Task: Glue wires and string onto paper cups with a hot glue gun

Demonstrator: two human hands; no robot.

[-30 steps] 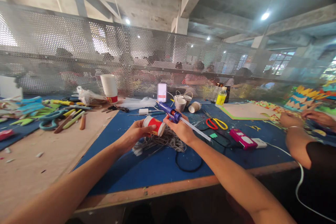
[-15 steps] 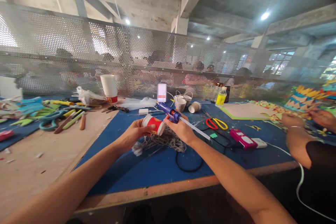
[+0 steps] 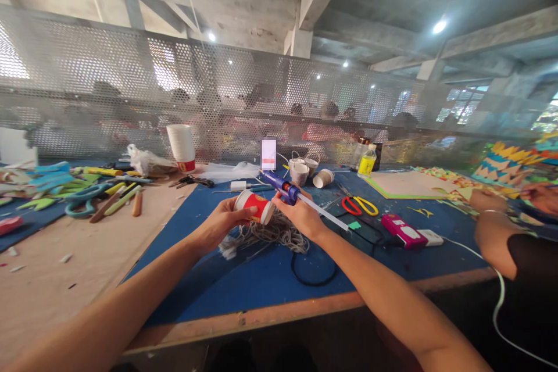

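My left hand (image 3: 220,222) grips a red and white paper cup (image 3: 260,209), tilted on its side above the blue table mat. In my right hand (image 3: 300,213) is a blue glue gun (image 3: 281,186), with a long clear glue stick (image 3: 325,213) sticking out of its back end. The gun's nozzle points up and to the left, away from me, just past the cup. Beneath both hands lies a tangled heap of grey cord (image 3: 279,232). Beyond them, several cord-wrapped cups (image 3: 300,173) stand close together, and one cup (image 3: 323,178) lies on its side.
To the right are red-and-yellow-handled scissors (image 3: 360,206), a magenta power block (image 3: 403,230) and a yellow-labelled bottle (image 3: 367,161). A stack of paper cups (image 3: 181,147), teal scissors (image 3: 85,200) and craft tools sit left. A co-worker's hand (image 3: 487,200) works at far right.
My hands, the cup and the glue gun hold almost the same position. At far right, the co-worker's hands have shifted slightly.
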